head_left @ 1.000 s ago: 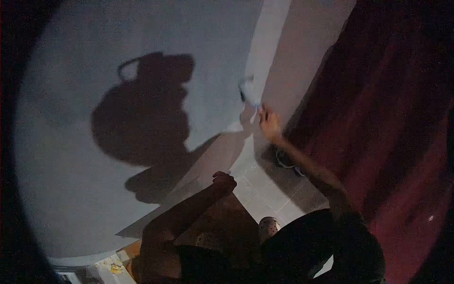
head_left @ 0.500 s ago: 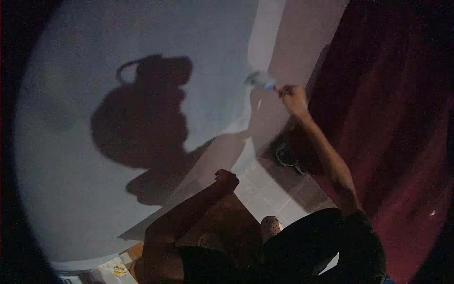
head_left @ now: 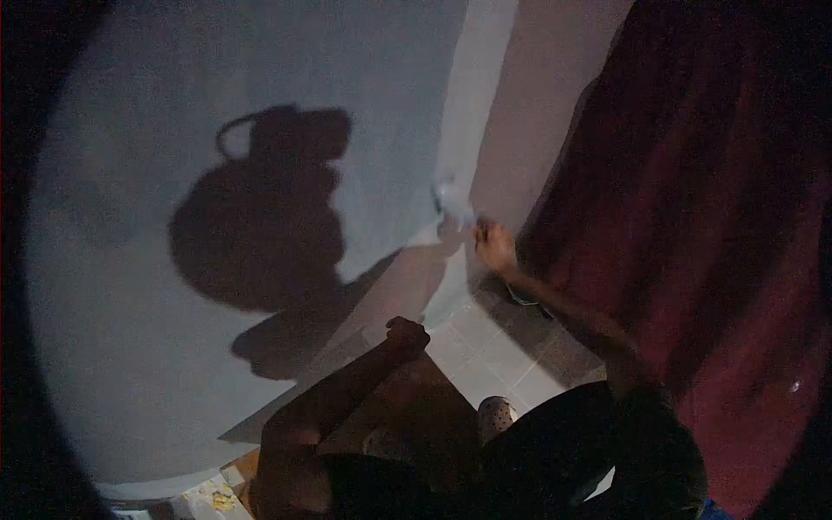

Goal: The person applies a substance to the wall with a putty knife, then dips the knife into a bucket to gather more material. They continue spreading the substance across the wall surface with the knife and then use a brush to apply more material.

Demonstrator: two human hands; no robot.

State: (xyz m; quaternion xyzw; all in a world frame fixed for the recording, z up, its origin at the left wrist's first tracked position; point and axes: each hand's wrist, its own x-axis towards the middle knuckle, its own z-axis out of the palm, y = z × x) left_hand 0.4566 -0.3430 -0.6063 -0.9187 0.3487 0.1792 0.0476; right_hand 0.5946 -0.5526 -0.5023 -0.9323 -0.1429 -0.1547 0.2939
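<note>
My right hand (head_left: 496, 248) is closed around the handle of a paintbrush (head_left: 455, 204), blurred by motion. The brush's head points up and left, against or close to the grey-blue wall (head_left: 381, 78) at the corner, where a paler strip (head_left: 472, 87) runs down. Whether the bristles touch cannot be told. My left hand (head_left: 406, 334) is curled into a fist in deep shadow in front of my knee, low by the wall, and no object shows in it.
A dark red curtain (head_left: 693, 260) hangs along the right. Below the corner lies a pale tiled floor (head_left: 490, 360), with a dotted shoe (head_left: 496, 418) on it. My shadow (head_left: 260, 217) falls across the wall. A paper with yellow bits (head_left: 221, 496) lies at bottom left.
My right hand has moved down and to the left along the corner with the brush. My left hand has shifted only slightly.
</note>
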